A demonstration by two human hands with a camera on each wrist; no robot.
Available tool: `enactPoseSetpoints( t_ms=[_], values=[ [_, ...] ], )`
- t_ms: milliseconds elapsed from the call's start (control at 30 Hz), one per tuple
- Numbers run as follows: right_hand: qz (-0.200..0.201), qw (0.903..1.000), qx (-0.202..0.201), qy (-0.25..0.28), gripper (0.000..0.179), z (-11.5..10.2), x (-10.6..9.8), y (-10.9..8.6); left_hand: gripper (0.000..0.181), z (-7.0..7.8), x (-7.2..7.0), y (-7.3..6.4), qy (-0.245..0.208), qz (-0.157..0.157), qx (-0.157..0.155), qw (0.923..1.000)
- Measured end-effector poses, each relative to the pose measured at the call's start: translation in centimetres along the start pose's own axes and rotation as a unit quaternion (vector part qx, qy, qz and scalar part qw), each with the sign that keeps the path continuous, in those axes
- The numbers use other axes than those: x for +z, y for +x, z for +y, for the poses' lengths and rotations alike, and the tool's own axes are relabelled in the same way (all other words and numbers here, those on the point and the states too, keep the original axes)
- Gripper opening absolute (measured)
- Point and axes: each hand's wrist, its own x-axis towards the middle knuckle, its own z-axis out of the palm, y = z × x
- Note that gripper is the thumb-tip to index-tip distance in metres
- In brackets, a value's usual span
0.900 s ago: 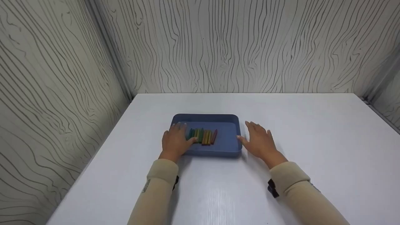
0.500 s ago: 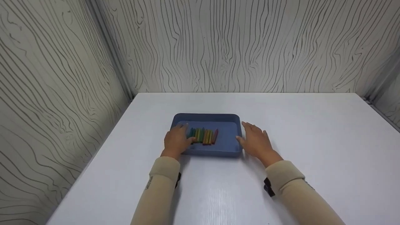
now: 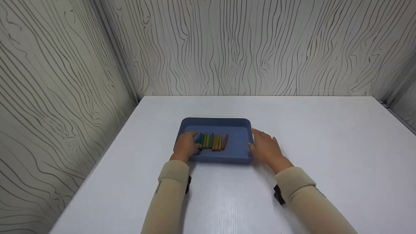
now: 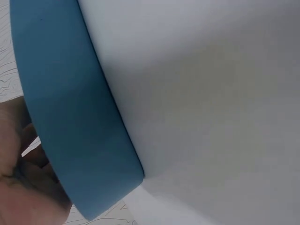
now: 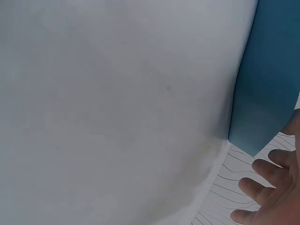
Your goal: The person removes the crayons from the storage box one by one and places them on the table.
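A blue rectangular tray [image 3: 239, 160] lies on the white table in the head view. Inside it, a row of crayons [image 3: 211, 142] in greens, yellows, orange and red sits left of centre. My left hand [image 3: 184, 147] reaches over the tray's left side, thumb and forefinger bent at the leftmost dark green crayon [image 3: 200, 140]. The palm hides what the other fingers touch, and the left wrist view shows mostly the tray's outer wall [image 4: 70, 103]. My right hand [image 3: 266, 149] is at the tray's right side, thumb at the rim, with its fingers [image 5: 253, 190] spread loosely outside.
The white table [image 3: 312, 130] extends around the tray on all sides. Wood-grain patterned panels [image 3: 234, 48] rise behind the table and at the left and right. Black wrist straps [image 3: 279, 195] show at the beige sleeves [image 3: 312, 198].
My left hand has moved slightly right, and its fingers have bent in toward the leftmost crayons. My right hand has come left, up to the tray's right side. The crayons keep their row.
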Motion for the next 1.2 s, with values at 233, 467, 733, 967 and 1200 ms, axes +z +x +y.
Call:
enactPoseSetpoints(
  t_ms=[233, 467, 733, 967, 1200],
  values=[
    [-0.009, 0.9999, 0.004, 0.006, 0.057, 0.5, 0.1, 0.2, 0.049, 0.1, 0.3, 0.3, -0.031, -0.006, -0.006, 0.9995],
    [-0.009, 0.9999, -0.004, 0.006, 0.056, 0.5, 0.1, 0.2, 0.047, -0.2, 0.6, 0.5, -0.054, -0.004, -0.009, 0.9985],
    [-0.013, 0.9999, -0.008, 0.002, 0.055, 0.6, 0.3, 0.1, 0.044, -0.1, 0.8, 0.7, -0.052, 0.000, -0.017, 0.9985],
    [-0.020, 0.9997, -0.012, 0.001, 0.056, 1.0, 0.1, -0.1, 0.038, 0.5, 1.2, 0.7, -0.049, -0.002, -0.025, 0.9985],
    [-0.017, 0.9998, -0.012, -0.007, 0.059, 1.3, -0.4, -0.4, 0.035, 1.0, 1.3, 0.7, -0.052, -0.008, -0.028, 0.9982]
  ],
)
